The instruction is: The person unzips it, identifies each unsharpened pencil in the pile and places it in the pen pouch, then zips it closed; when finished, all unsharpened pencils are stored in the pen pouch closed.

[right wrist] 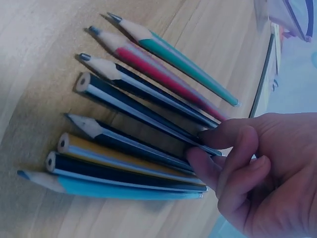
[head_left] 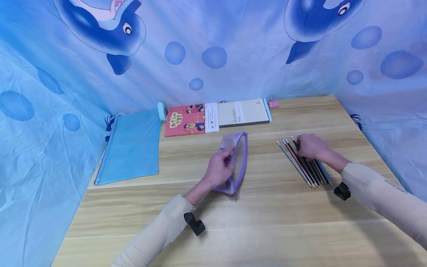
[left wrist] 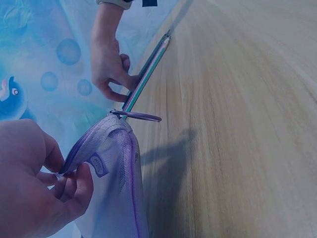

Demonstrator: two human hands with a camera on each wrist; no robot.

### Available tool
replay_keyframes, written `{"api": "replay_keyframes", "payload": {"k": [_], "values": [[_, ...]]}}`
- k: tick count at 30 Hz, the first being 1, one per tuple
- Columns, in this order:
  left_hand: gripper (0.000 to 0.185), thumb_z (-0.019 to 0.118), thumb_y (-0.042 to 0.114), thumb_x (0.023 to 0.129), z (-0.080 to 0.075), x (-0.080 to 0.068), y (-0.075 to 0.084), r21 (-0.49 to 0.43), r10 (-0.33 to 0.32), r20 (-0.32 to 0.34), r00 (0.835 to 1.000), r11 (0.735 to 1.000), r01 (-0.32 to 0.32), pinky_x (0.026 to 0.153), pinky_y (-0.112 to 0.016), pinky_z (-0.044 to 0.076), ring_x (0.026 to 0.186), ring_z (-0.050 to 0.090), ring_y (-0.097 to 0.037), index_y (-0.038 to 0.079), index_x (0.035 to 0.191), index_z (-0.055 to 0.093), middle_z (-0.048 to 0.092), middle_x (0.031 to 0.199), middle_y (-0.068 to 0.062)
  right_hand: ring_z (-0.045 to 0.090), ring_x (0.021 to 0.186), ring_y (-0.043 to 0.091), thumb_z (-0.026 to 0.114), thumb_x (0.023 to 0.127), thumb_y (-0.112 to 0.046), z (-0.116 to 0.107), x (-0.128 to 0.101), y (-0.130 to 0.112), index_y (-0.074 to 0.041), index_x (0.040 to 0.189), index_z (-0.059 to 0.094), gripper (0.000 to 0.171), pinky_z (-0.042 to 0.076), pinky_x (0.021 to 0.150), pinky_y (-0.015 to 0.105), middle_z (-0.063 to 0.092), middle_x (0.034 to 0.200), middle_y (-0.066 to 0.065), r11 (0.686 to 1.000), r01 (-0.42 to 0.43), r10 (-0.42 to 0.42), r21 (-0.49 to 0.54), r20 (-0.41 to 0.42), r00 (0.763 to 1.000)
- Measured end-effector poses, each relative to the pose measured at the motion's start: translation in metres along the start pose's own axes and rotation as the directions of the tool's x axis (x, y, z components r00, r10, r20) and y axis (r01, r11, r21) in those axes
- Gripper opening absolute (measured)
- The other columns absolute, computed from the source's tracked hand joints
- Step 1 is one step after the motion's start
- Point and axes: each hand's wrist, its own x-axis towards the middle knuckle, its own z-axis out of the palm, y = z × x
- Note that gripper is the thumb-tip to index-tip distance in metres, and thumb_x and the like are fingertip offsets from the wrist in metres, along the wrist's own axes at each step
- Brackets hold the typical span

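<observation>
Purple-trimmed zip pouch (head_left: 238,157) sits on the table (head_left: 267,230), mouth open, left-hand grip (head_left: 218,168) pinching its rim. Pencils (head_left: 304,168) lie side by side to its right; right-hand grip (head_left: 311,146) has one dark pencil (right wrist: 143,113) between thumb and finger.

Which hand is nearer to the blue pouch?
Left. The left hand, gripping the purple pencil case, is right of the blue pouch; the right hand, at the pencils, is farther right.
</observation>
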Motion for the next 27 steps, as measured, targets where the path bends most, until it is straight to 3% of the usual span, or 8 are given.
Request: {"api": "replay_keyframes", "payload": {"k": [6, 11, 19, 23, 27], "values": [[0.059, 0.061, -0.012, 0.079, -0.002, 0.000, 0.000, 0.003, 0.031, -0.015, 0.999, 1.000, -0.031, 0.072, -0.026, 0.054, 0.086, 0.059, -0.025, -0.009, 0.137, 0.053, 0.063, 0.097, -0.015, 0.063, 0.057, 0.019, 0.068, 0.082, -0.005, -0.005, 0.002, -0.001, 0.014, 0.115, 0.053, 0.041, 0.053, 0.055, 0.037, 0.064, 0.085, 0.020, 1.000, -0.011, 0.011, 0.024, 0.007, 1.000], [0.058, 0.060, -0.012, 0.079, -0.003, 0.000, 0.000, 0.003, 0.038, -0.024, 0.999, 0.999, -0.038, 0.073, -0.026, 0.054, 0.086, 0.060, -0.026, -0.010, 0.137, 0.053, 0.064, 0.098, -0.017, 0.064, 0.056, 0.019, 0.069, 0.084, -0.010, -0.013, 0.000, -0.002, 0.014, 0.122, 0.048, 0.050, 0.053, 0.059, 0.042, 0.065, 0.074, 0.012, 0.999, 0.010, -0.010, 0.051, -0.014, 1.000], [0.057, 0.061, -0.011, 0.080, -0.003, 0.000, -0.001, 0.022, 0.033, -0.024, 0.999, 0.999, -0.032, 0.075, -0.027, 0.054, 0.087, 0.060, -0.026, -0.009, 0.137, 0.054, 0.064, 0.099, -0.016, 0.064, 0.056, 0.024, 0.070, 0.087, -0.017, -0.016, -0.004, -0.009, 0.007, 0.129, 0.044, 0.056, 0.051, 0.052, 0.036, 0.062, 0.071, 0.013, 0.981, 0.042, -0.021, 0.192, -0.113, 0.993], [0.058, 0.061, -0.010, 0.080, -0.004, 0.001, -0.001, 0.031, 0.030, -0.026, 0.999, 0.999, -0.029, 0.075, -0.028, 0.054, 0.087, 0.060, -0.025, -0.008, 0.137, 0.054, 0.064, 0.099, -0.016, 0.062, 0.057, 0.022, 0.070, 0.087, -0.016, -0.014, -0.009, -0.019, 0.003, 0.134, 0.043, 0.058, 0.051, 0.051, 0.033, 0.062, 0.071, 0.010, 0.952, 0.045, -0.009, 0.302, -0.120, 0.993], [0.058, 0.060, -0.010, 0.080, -0.005, 0.000, -0.002, 0.031, 0.026, -0.030, 0.999, 0.999, -0.025, 0.075, -0.029, 0.054, 0.087, 0.059, -0.026, -0.008, 0.137, 0.054, 0.063, 0.098, -0.016, 0.053, 0.051, 0.017, 0.066, 0.088, -0.011, -0.010, -0.012, -0.033, 0.000, 0.138, 0.040, 0.058, 0.044, 0.047, 0.029, 0.061, 0.069, 0.008, 0.878, 0.041, -0.003, 0.478, -0.081, 0.997]]}}
